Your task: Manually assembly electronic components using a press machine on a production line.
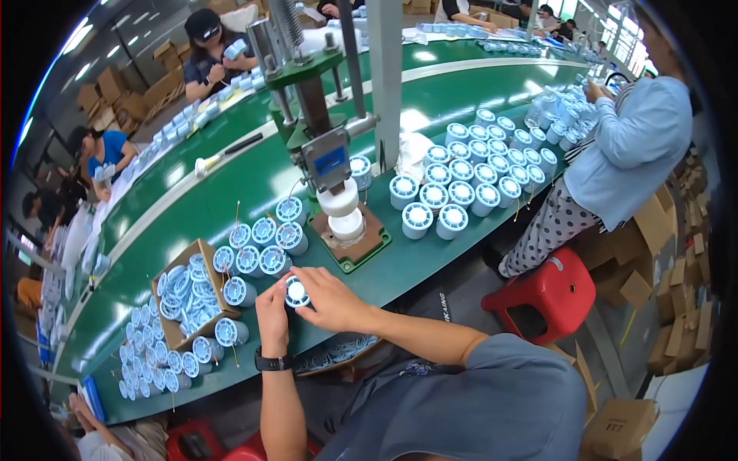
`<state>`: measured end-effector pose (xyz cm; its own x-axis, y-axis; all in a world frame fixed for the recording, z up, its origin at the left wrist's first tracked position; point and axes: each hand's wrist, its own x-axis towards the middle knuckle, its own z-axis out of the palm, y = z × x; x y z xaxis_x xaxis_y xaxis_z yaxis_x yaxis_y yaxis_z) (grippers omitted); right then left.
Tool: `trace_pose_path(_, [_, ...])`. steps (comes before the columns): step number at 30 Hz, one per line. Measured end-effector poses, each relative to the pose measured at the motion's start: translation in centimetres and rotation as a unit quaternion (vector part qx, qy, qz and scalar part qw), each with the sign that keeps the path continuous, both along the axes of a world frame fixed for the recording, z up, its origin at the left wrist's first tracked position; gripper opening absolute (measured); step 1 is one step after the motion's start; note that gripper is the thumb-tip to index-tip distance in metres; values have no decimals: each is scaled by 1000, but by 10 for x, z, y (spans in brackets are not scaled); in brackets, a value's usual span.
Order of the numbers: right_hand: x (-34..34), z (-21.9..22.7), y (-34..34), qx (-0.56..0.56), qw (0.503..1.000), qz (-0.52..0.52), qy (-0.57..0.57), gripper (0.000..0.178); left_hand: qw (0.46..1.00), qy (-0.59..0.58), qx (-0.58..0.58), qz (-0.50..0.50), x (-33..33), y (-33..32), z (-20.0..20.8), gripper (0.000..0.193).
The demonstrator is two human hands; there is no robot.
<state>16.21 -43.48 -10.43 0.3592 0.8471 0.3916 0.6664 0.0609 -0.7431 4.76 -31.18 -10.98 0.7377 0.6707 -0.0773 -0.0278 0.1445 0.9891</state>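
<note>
My left hand (pixel 273 313) and my right hand (pixel 337 301) are closed together round a light-blue round housing (pixel 297 293). Its slotted ring and white centre face up between my fingers. Beyond my hands stands a green bench press (pixel 323 157). The press has a white upper die (pixel 338 201) just above a white lower block (pixel 347 224) on a brown base plate. A group of similar housings (pixel 264 230), some with thin wires sticking up, stands past my left hand. Left of that hand is a cardboard box (pixel 223 296) filled with light-blue rings (pixel 188 300).
More housings crowd the left end of the green bench (pixel 369 288), and many stand right of the press (pixel 461 192). A person in a light-blue jacket (pixel 646 123) stands at the right beside a red stool (pixel 550 296). Other people sit across the green conveyor (pixel 192 173).
</note>
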Motion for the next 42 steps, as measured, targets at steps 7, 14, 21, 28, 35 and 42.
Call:
trace_pose_path(7, [3,25,8,-129,987,-18,-95,67,997,14,41,66,-7,-9,-1,34])
trace_pose_path(14, [17,21,12,-144,983,18,-108,55,992,97,69,-38,-7,9,9,27])
trace_pose_path(21, [13,19,12,-68,992,43,-102,51,980,101,172,-21,-8,2,25,29])
trace_pose_path(28, [14,18,15,-81,992,31,-95,56,990,104,89,17,1,-5,16,29])
trace_pose_path(35, [7,2,3,34,995,1,-95,71,969,32,222,102,4,-4,-29,30])
trace_pose_path(42, [20,3,-18,15,1000,-1,-7,69,985,-14,114,126,-14,-30,-22,26])
